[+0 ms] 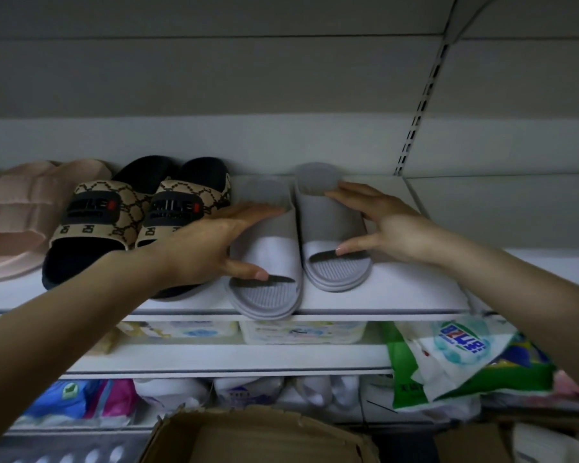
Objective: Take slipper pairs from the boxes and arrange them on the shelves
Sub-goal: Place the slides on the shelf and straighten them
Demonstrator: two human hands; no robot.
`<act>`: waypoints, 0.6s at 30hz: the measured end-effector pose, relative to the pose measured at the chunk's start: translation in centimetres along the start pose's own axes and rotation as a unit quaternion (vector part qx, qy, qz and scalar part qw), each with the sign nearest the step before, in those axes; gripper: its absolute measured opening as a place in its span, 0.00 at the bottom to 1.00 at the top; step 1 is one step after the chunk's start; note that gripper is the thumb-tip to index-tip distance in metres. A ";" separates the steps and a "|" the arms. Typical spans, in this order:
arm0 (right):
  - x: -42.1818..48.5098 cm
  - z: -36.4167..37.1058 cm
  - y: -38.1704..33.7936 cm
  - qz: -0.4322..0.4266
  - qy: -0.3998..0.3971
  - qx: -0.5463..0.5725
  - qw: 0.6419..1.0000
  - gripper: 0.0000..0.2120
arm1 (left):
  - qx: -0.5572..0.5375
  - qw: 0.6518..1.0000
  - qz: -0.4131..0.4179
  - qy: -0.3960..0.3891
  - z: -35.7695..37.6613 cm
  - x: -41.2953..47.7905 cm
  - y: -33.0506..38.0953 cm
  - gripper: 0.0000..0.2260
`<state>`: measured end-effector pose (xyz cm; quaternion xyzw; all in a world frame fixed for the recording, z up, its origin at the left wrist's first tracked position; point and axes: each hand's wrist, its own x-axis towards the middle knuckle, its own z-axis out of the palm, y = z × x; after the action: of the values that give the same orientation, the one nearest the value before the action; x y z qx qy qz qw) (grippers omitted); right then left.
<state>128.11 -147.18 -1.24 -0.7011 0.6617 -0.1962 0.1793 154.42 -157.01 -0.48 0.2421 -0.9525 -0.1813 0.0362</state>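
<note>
A pair of pale grey slippers lies toes-out on the white top shelf (pixel 415 289). My left hand (pixel 208 245) spans the strap of the left grey slipper (pixel 268 262), fingers straight along its side and thumb by the toe opening. My right hand (pixel 385 225) touches the right grey slipper (pixel 331 228) the same way, fingers at its heel end and thumb at the toe opening. The left slipper's toe hangs slightly over the shelf edge. A cardboard box (pixel 248 439) stands open below, its inside mostly hidden.
Left of the grey pair sit black slippers with tan patterned straps (pixel 131 222) and pink slippers (pixel 17 215). Bare shelf lies to the right. Lower shelves hold white packs (pixel 301 332) and a green-and-white bag (pixel 465 359). A slotted upright (pixel 418 115) rises at right.
</note>
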 end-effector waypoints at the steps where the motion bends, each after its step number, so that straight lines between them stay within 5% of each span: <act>1: 0.0 -0.1 0.0 0.004 -0.007 -0.003 1.000 0.42 | 0.001 1.000 0.001 0.002 -0.1 0.0 0.1 0.40; 10: -5.3 -2.1 1.8 0.009 -0.018 -0.115 0.993 0.47 | 0.059 0.997 -0.002 0.046 0.9 1.8 5.9 0.41; 18: -19.7 -10.5 11.0 0.046 -0.025 -0.249 0.967 0.43 | 0.145 0.984 0.028 0.097 6.4 10.4 24.0 0.36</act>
<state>112.38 -128.08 1.39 -0.6972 0.7165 0.0013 0.0245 133.52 -140.24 2.09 0.2342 -0.9671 -0.0162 0.0984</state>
